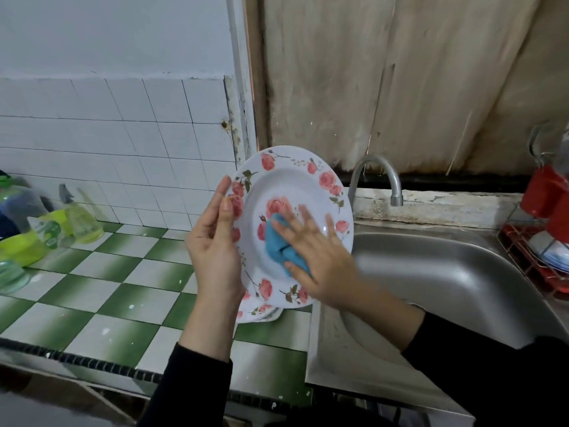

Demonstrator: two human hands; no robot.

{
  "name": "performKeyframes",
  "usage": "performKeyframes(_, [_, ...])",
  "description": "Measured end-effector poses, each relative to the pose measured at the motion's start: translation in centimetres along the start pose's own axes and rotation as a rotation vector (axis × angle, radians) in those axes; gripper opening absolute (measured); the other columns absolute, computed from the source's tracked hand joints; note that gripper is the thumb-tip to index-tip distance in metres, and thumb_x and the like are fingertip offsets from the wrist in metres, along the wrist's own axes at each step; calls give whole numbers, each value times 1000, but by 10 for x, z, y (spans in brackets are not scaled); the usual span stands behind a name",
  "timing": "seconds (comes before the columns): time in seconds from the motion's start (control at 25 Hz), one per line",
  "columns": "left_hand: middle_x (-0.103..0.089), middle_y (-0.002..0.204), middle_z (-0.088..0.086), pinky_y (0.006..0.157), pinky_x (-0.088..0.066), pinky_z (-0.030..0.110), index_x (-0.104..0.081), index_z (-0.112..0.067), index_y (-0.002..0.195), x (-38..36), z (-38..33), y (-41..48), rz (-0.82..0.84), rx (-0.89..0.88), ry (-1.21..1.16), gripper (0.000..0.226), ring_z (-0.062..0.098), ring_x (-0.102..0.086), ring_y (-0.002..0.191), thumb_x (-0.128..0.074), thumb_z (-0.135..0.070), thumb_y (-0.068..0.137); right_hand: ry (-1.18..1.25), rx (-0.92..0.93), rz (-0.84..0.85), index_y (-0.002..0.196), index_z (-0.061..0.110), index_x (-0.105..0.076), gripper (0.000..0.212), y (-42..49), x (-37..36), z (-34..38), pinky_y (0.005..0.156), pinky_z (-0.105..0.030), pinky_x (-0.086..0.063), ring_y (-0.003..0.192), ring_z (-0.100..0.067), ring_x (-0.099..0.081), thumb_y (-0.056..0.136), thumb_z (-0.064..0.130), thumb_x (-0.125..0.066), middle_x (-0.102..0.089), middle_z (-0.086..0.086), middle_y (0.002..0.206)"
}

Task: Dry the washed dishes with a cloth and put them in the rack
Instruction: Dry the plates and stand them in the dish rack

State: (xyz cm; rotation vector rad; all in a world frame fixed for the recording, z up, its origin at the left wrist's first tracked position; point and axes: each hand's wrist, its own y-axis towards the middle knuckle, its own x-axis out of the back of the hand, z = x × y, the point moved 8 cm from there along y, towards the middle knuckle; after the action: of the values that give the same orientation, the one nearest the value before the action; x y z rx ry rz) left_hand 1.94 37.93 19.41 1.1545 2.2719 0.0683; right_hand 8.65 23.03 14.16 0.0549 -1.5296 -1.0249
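A white plate with pink roses [289,186] is held up on edge, its face toward me, over the counter's right end. My left hand [212,241] grips its left rim, thumb on the front. My right hand [314,254] presses a blue cloth [278,241] flat against the plate's centre with straight, spread fingers. Below the held plate, more rose plates [261,312] lie stacked on the counter, mostly hidden. The red wire rack [529,260] stands at the far right with several dishes in it.
A steel sink [446,272] with a curved tap [378,174] lies right of the plate. The green-and-white tiled counter [101,282] carries bottles and green plastic containers [46,229] at its far left. A red cutlery holder [545,192] sits on the rack.
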Motion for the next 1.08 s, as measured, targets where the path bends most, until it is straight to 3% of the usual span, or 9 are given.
performKeyframes(0.08, [-74, 104, -4, 95, -53, 35, -68, -26, 112, -17, 5, -11, 2, 18, 11, 25, 16, -67, 104, -53, -13, 98, -72, -198, -106, 154, 28, -4, 62, -6, 23, -57, 117, -63, -2, 149, -16, 10, 99, 46, -29, 1, 7, 162])
performKeyframes(0.24, [-72, 111, -3, 97, -52, 33, -68, -28, 109, -75, 11, -43, 86, 35, 78, 24, 15, -64, 111, -55, -15, 95, 210, -483, -367, 153, 27, 3, 65, 3, 85, -108, 119, -41, 10, 145, -7, 23, 100, 45, -31, 16, 12, 158])
performKeyframes(0.36, [-72, 101, -18, 83, -52, 15, -66, -27, 111, -116, 12, -62, 151, 18, 129, 27, 0, -65, 102, -54, -10, 95, 476, -283, -301, 153, 25, 4, 67, -1, 93, -54, 122, -40, 3, 149, -14, 14, 101, 35, -37, 17, 14, 159])
performKeyframes(0.44, [-73, 108, -9, 86, -53, 21, -68, -25, 112, -126, 14, -64, 113, 12, 115, 26, 9, -65, 108, -54, -10, 96, 511, -121, -77, 152, 32, 6, 67, -31, 87, -25, 122, -38, 3, 149, -10, 10, 101, 38, -36, 16, 21, 159])
performKeyframes(0.52, [-72, 112, -3, 92, -52, 31, -69, -26, 112, -130, 14, -66, 78, 15, 99, 25, 19, -64, 113, -54, -13, 96, 316, -88, 23, 152, 37, 3, 63, -66, 86, -47, 122, -47, 4, 149, -8, 9, 100, 51, -30, 11, 25, 159])
performKeyframes(0.64, [-73, 104, -11, 87, -54, 25, -67, -26, 111, -148, 12, -86, 83, -4, 73, 26, 12, -66, 107, -54, -11, 96, 182, -310, -60, 152, 45, -8, 62, -111, 107, -130, 116, -64, -1, 149, -15, 11, 97, 57, -33, 4, 14, 162])
performKeyframes(0.76, [-73, 96, -20, 76, -53, 14, -62, -28, 117, -176, 17, -115, 120, -11, 83, 29, -1, -67, 96, -52, -9, 96, 434, -481, -220, 149, 48, -15, 62, -136, 142, -183, 120, -53, -15, 149, -13, 10, 96, 50, -47, 14, 16, 161])
performKeyframes(0.84, [-73, 103, -14, 76, -53, 16, -64, -26, 116, -192, 25, -132, 144, 13, 54, 27, 4, -68, 99, -55, -14, 93, 463, -537, -348, 149, 39, -18, 60, -146, 172, -202, 120, -47, -20, 150, -13, 6, 98, 41, -49, 14, 9, 161])
performKeyframes(1.08, [-73, 98, -20, 76, -53, 14, -64, -26, 115, -241, 35, -195, 249, 8, 69, 27, -1, -67, 99, -54, -13, 93, 299, -471, -544, 154, 15, -20, 60, -142, 235, -214, 115, -63, -18, 149, -14, 11, 102, 30, -45, 8, -3, 162])
